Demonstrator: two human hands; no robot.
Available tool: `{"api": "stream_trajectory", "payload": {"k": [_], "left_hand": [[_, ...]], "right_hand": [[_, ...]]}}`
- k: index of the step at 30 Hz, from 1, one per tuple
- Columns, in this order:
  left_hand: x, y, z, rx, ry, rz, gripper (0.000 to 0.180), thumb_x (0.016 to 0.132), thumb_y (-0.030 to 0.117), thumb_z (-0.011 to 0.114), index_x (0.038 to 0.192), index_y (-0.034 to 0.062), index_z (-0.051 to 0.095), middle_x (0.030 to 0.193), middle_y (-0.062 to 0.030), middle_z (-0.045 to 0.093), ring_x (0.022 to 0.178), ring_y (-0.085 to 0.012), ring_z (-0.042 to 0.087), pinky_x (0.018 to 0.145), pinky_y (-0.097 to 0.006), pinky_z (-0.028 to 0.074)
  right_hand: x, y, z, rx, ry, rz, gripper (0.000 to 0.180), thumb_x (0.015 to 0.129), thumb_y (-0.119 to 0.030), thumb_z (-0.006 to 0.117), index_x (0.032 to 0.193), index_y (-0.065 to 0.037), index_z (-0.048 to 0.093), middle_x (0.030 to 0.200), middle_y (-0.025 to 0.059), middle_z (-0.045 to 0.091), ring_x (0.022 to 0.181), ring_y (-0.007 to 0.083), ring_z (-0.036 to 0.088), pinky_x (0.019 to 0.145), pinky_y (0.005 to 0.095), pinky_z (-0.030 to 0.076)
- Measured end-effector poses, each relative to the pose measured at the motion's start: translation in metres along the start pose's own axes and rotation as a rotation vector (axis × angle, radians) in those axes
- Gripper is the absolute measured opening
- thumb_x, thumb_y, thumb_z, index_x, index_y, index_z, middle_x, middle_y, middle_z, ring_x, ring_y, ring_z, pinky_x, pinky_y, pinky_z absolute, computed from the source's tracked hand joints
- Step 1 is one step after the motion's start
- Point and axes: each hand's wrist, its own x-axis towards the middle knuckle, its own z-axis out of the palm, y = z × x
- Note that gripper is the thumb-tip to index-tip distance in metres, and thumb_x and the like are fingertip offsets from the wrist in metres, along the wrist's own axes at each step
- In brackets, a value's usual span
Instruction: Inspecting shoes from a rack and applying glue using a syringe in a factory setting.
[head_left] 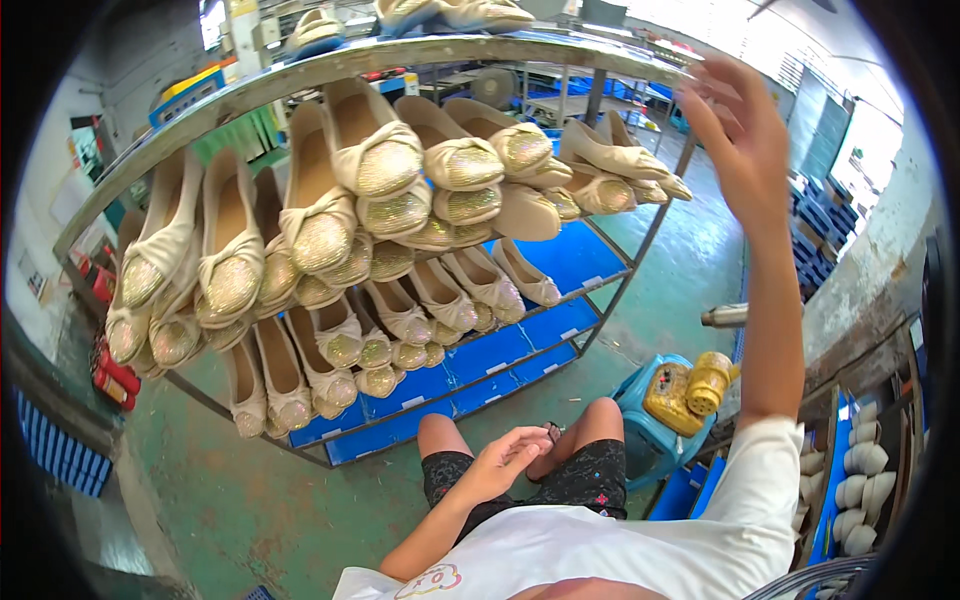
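Observation:
My right hand (738, 125) is raised at the upper right, beside the end of the rack's top rail. Its fingers are bent and apart, slightly blurred, and nothing shows in them. My left hand (508, 462) hangs low over my lap with its fingers loosely stretched. By its fingertips is a small dark thing (553, 432); whether the hand touches it is unclear. In front of me, cream flat shoes (385, 160) with twisted bands and glittery toes fill the rack's upper tier, toes toward me. More such shoes (410, 315) line the tier below.
The metal rack (640, 235) has blue shelves (470, 375) lower down. To my right stand a light-blue stool (640, 440) with a yellow device (690, 395) on it, and a side shelf of pale shoes (862, 470). Red fire extinguishers (118, 375) stand at the left.

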Motion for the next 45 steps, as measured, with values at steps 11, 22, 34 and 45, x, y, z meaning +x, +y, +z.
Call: {"api": "stream_trajectory", "payload": {"k": [11, 22, 34, 45], "left_hand": [[-0.023, 0.000, 0.004, -0.031, 0.190, 0.055, 0.039, 0.110, 0.018, 0.057, 0.144, -0.0001, 0.053, 0.133, -0.0111, 0.067, 0.124, -0.0183, 0.064, 0.110, -0.034, 0.048], [-0.017, 0.049, 0.001, -0.079, 0.206, 0.265, 0.046, 0.110, 0.027, 0.057, 0.144, -0.0030, 0.053, 0.135, -0.0186, 0.065, 0.126, -0.0265, 0.063, 0.110, -0.041, 0.049], [0.051, 0.091, 0.046, 0.013, 0.238, 0.346, 0.111, 0.094, 0.038, 0.078, 0.168, 0.0035, 0.004, 0.169, -0.0198, 0.025, 0.151, -0.0319, 0.036, 0.123, -0.044, 0.029], [0.046, 0.098, 0.045, 0.479, 0.187, 0.168, 0.073, 0.083, 0.028, 0.084, 0.143, -0.0013, 0.056, 0.135, -0.0169, 0.067, 0.104, -0.0216, 0.073, 0.092, -0.033, 0.056]], "right_hand": [[0.179, 0.059, 0.178, -0.310, -0.428, -0.016, 0.083, 0.087, -0.066, 0.069, 0.127, 0.006, 0.067, 0.122, 0.0291, 0.071, 0.117, 0.0404, 0.068, 0.102, 0.0446, 0.052], [-0.038, -0.028, 0.106, 0.314, 0.149, 0.152, 0.048, 0.097, -0.039, 0.072, 0.118, 0.002, 0.059, 0.119, 0.0176, 0.065, 0.104, 0.0286, 0.063, 0.093, 0.0388, 0.049], [-0.303, -0.049, 0.075, 0.302, -0.109, 0.369, 0.038, 0.105, -0.022, 0.057, 0.132, 0.005, 0.049, 0.152, 0.0304, 0.039, 0.137, 0.0365, 0.047, 0.115, 0.0472, 0.036], [-0.296, -0.022, 0.015, 0.005, -0.557, 0.118, 0.046, 0.073, -0.001, 0.070, 0.118, -0.008, 0.072, 0.107, 0.0062, 0.073, 0.087, 0.0253, 0.072, 0.076, 0.0391, 0.058]]}}
